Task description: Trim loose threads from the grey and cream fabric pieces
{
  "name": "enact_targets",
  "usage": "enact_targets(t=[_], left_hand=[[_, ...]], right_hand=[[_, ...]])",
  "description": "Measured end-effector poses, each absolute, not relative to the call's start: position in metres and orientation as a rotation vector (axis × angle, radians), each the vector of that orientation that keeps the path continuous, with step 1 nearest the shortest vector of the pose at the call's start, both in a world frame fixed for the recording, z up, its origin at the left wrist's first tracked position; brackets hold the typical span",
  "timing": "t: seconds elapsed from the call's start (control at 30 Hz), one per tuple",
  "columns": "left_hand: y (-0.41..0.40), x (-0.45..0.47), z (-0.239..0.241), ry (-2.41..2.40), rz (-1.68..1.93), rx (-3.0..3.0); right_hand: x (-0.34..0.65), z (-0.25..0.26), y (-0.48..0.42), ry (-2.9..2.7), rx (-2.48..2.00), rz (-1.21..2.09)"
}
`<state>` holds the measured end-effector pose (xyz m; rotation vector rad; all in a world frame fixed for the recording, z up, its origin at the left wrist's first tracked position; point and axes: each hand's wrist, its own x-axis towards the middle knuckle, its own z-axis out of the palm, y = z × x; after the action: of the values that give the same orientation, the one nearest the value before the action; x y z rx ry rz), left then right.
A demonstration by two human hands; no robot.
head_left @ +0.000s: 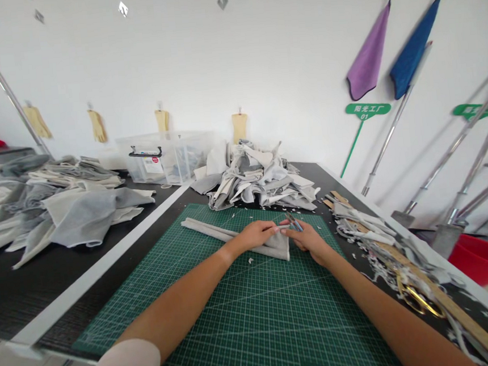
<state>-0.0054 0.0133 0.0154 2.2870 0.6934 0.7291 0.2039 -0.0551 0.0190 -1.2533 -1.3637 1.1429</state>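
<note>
A folded grey fabric piece (214,229) lies slantwise on the green cutting mat (246,308). My left hand (257,234) is closed on its upper edge near the right end. Close beside it, my right hand (306,240) holds small thread snips (292,221) with bluish handles, blades pointing up and away. The right thumb and fingertips also meet the fabric's corner. Small white scraps (251,260) lie on the mat around the fabric. The undersides of both hands are hidden.
Behind the mat rises a heap of grey and white cloth pieces (260,173); another cloth pile (79,203) lies left. A clear plastic box (167,155) stands between them. Along the right edge are fabric trimmings (367,229), a wooden ruler (465,323) and gold-handled scissors (423,299).
</note>
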Motion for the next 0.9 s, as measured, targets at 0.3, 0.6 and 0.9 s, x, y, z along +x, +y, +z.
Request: enact_targets(t=[0.3,0.6,0.9], left_hand=[[0.014,-0.003,0.012,0.721,0.707,2.242],[0.008,-0.002,0.017,0.749,0.876,2.25],[0.005,-0.001,0.015,0.81,0.769,2.338]], right_hand=[[0.205,0.01,-0.05,-1.313,-1.295,1.122],[0.205,0.013,-0.052,-1.324,-1.259,1.141],[0.206,0.009,-0.049,-1.354,-1.356,1.074]])
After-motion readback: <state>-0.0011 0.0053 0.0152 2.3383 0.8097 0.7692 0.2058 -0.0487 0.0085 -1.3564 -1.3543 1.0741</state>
